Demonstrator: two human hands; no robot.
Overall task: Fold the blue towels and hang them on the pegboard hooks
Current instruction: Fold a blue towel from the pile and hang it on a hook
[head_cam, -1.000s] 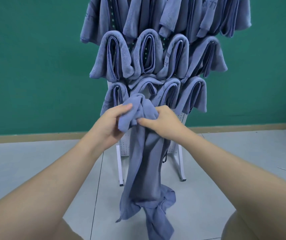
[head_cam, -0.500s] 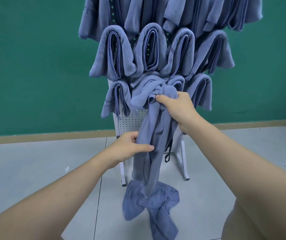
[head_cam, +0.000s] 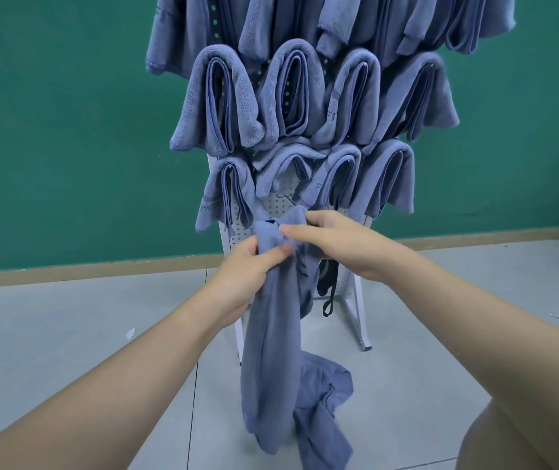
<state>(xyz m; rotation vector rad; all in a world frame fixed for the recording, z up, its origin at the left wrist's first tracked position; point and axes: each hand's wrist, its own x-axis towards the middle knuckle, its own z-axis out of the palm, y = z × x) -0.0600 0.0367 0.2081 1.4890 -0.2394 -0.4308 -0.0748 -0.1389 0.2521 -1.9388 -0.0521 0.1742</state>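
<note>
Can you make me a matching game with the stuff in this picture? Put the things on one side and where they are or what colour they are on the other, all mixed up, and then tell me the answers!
Things:
1. loose towel
2. folded towels
3. wall
4. pegboard

Descriptions:
A. green, behind everything
B. white with little holes, standing on the floor
C. draped in rows over hooks
D. gripped by the left hand and right hand, dangling down

Pairs: 1-D, 2-C, 3-A, 4-B
</note>
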